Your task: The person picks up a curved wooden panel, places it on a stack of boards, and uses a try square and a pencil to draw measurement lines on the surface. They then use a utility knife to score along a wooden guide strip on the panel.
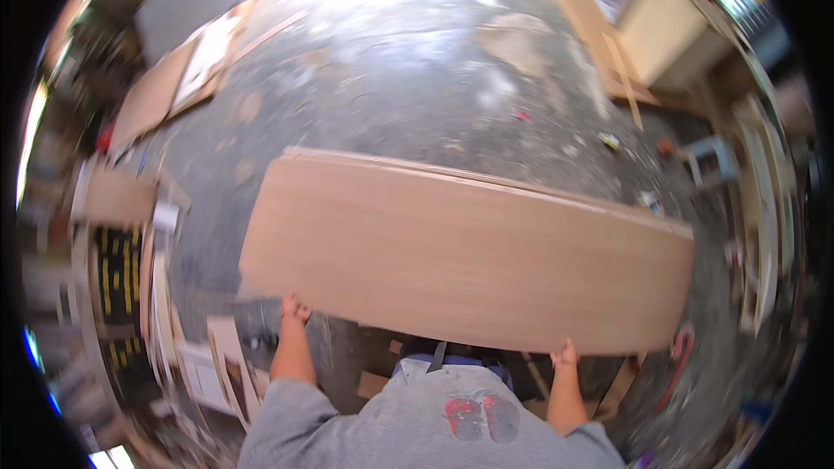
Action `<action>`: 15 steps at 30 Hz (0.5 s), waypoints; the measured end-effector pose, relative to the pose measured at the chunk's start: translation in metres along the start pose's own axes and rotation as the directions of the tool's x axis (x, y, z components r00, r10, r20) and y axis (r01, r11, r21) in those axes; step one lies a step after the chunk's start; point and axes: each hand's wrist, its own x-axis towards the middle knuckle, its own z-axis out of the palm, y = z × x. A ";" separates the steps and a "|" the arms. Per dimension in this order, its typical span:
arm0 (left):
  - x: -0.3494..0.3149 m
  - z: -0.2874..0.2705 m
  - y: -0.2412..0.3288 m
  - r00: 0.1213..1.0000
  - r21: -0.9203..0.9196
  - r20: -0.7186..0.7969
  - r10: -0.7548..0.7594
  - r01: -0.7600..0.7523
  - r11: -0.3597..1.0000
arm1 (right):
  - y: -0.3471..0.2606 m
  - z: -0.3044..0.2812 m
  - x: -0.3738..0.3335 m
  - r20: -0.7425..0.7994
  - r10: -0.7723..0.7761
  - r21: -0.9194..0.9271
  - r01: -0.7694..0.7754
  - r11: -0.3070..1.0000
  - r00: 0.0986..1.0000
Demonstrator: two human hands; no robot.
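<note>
A large, light brown wooden panel (pixel 469 252) spans the middle of the head view, its long sides running left to right and its right end lower in the picture. Along its far edge a paler, layered strip shows. My left hand (pixel 295 307) grips the near edge close to the left end, fingers curled at the rim. Further right, my right hand (pixel 566 353) holds the same edge, with the thumb on the upper face and the other fingers mostly hidden beneath. What supports the panel underneath is hidden.
Grey, stained concrete floor (pixel 391 78) stretches beyond the panel. Boards (pixel 156 91) lie at the far left; a wooden box (pixel 665 30) stands far right, near a light blue stool (pixel 711 161). A black rack with yellow marks (pixel 119 278) is at left. Wood offcuts (pixel 230 356) lie nearby.
</note>
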 end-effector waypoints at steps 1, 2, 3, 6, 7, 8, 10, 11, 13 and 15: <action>0.003 0.005 -0.014 1.000 0.068 -0.009 0.005 -0.005 0.998 | -0.002 -0.002 0.001 -0.086 0.046 0.031 -0.044 0.999 0.995; 0.002 0.005 -0.016 0.998 0.046 0.061 -0.012 0.010 0.999 | 0.004 -0.009 -0.003 -0.233 0.084 0.041 -0.077 0.996 0.969; 0.001 0.017 -0.026 1.000 0.092 -0.007 0.011 -0.010 0.996 | 0.004 -0.015 -0.005 -0.266 0.104 0.114 -0.076 0.991 0.958; -0.019 0.024 -0.056 0.998 0.086 -0.024 0.051 -0.049 0.995 | 0.004 -0.023 -0.016 -0.170 0.067 0.026 -0.063 0.998 0.983; -0.024 0.024 -0.063 1.000 0.067 -0.008 0.030 -0.030 0.997 | 0.001 -0.022 -0.020 -0.168 0.143 -0.043 -0.152 0.987 0.975; -0.029 0.022 -0.070 0.999 0.051 -0.019 0.048 -0.047 0.998 | -0.003 -0.021 -0.026 -0.187 0.144 -0.148 -0.173 0.974 0.972; -0.033 0.022 -0.090 1.000 0.063 0.024 0.002 -0.004 0.998 | -0.005 -0.017 -0.041 -0.259 0.111 -0.275 -0.184 0.944 0.960; -0.036 0.024 -0.103 0.999 0.001 0.038 0.001 -0.001 1.000 | -0.005 -0.018 -0.050 -0.355 0.081 -0.283 -0.189 0.940 0.932; -0.043 0.027 -0.120 0.975 -0.037 0.162 -0.155 0.163 0.986 | 0.005 -0.028 -0.072 -0.389 0.051 -0.241 -0.156 0.958 0.920; -0.065 0.036 -0.146 0.994 0.207 0.108 -0.015 -0.008 0.978 | 0.023 -0.052 -0.088 -0.391 -0.032 -0.245 -0.070 0.967 0.920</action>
